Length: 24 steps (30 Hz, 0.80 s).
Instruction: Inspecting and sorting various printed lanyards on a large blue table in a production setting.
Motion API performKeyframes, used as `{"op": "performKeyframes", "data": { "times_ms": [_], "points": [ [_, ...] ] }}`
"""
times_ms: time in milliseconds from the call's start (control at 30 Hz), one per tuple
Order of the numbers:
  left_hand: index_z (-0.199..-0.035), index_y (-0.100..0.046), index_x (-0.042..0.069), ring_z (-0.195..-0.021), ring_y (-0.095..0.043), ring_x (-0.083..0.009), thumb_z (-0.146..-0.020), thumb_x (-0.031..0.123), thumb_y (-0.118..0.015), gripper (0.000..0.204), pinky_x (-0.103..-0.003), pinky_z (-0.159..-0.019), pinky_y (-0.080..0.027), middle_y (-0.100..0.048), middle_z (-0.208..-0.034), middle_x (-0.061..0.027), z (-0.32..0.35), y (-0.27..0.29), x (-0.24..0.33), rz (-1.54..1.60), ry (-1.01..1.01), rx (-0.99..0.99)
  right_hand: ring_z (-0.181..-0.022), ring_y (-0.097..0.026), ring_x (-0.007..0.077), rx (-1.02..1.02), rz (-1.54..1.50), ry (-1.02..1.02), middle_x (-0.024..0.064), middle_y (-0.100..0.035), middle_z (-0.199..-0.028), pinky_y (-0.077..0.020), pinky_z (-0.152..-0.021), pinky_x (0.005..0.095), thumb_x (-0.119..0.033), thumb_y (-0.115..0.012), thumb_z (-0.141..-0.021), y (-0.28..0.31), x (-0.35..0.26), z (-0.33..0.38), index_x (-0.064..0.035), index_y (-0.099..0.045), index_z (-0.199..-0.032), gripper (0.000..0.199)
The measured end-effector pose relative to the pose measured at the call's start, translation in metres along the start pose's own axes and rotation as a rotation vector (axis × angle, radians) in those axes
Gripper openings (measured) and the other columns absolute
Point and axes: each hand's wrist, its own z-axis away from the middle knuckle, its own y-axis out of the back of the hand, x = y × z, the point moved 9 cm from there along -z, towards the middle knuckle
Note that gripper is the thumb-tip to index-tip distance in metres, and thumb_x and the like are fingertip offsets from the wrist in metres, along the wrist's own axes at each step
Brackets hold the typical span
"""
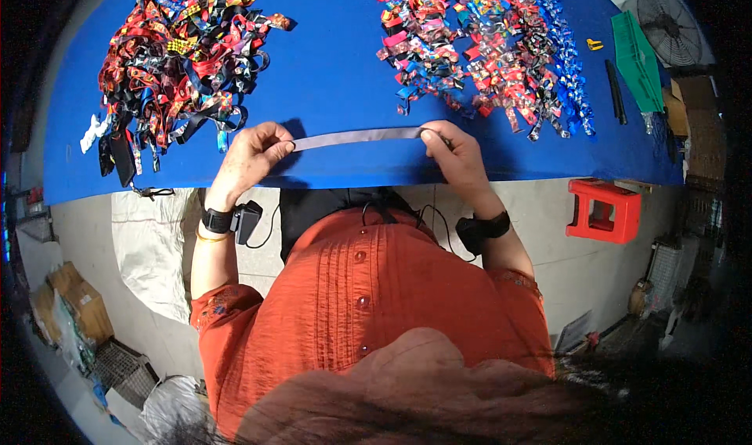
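My left hand (258,149) and right hand (456,151) pinch opposite ends of a narrow lilac-grey fabric strip (356,138) by the blue tabletop (329,69)'s near edge, seemingly straightening it; next calls for even tension.

Pale grey strip (357,137), blue tabletop (329,53), multicoloured patterned ribbons (184,63)

Ribbon heap (176,65) left, ribbon bundles (497,53) right on the table (333,65), strap (360,136) in front, toward its near edge
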Motion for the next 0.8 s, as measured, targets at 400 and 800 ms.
{"op": "performKeyframes", "data": {
  "times_ms": [400,800],
  "points": [
    [-0.099,-0.066,0.002,-0.071,-0.060,-0.0124,-0.086,-0.001,-0.068,0.013,-0.028,-0.066,-0.048,-0.065,-0.082,-0.0066,0.022,0.044,-0.012,-0.197,-0.050,0.194,-0.074,-0.058,0.0065,0.105,-0.018,-0.030,-0.0022,-0.065,-0.084,-0.0488,-0.068,0.0235,-0.016,-0.064,-0.096,0.044,0.008,0.007,-0.0074,-0.071,-0.114,0.020],
    [-0.093,-0.062,0.003,-0.083,-0.060,-0.0358,-0.085,-0.004,-0.060,0.011,-0.041,-0.072,-0.049,-0.060,-0.086,-0.0131,0.032,0.040,0.017,-0.658,-0.328,0.473,-0.088,-0.066,0.0221,0.247,0.295,0.231,0.0099,-0.070,-0.098,-0.0518,-0.080,0.0310,-0.004,-0.062,-0.093,0.079,-0.005,0.017,-0.0084,-0.072,-0.113,0.023]
  ]
}}
